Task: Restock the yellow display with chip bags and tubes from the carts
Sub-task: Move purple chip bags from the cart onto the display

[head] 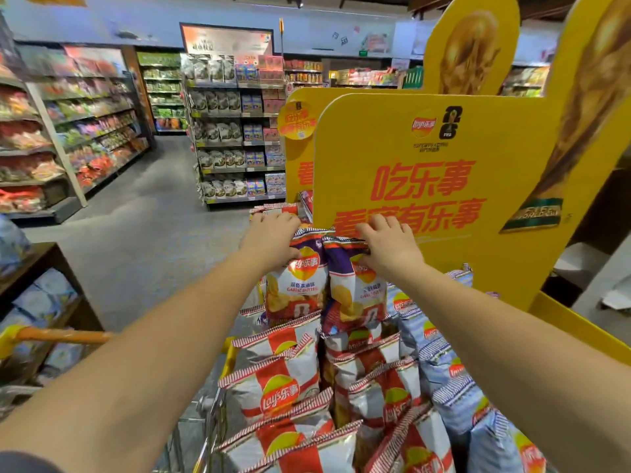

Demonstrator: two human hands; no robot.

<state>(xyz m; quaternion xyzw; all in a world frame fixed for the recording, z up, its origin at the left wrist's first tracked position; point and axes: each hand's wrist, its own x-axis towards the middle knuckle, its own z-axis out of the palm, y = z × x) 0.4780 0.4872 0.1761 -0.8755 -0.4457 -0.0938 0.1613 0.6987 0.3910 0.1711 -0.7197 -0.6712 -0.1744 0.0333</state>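
**Two purple chip bags held at the yellow display**

The left hand grips the top of one purple garlic-butter bag; the right hand pinches the top edge of a second purple bag just beside it. Both bags stand upright at the far end of the yellow display, below its headboard. Nearer lie rows of red-and-white bags, with blue bags to the right. A cart handle shows near left.

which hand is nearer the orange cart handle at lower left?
Left. The left hand grips the top of a purple chip bag, up and right of the orange cart handle. The right hand grips the neighbouring bag, farther right.
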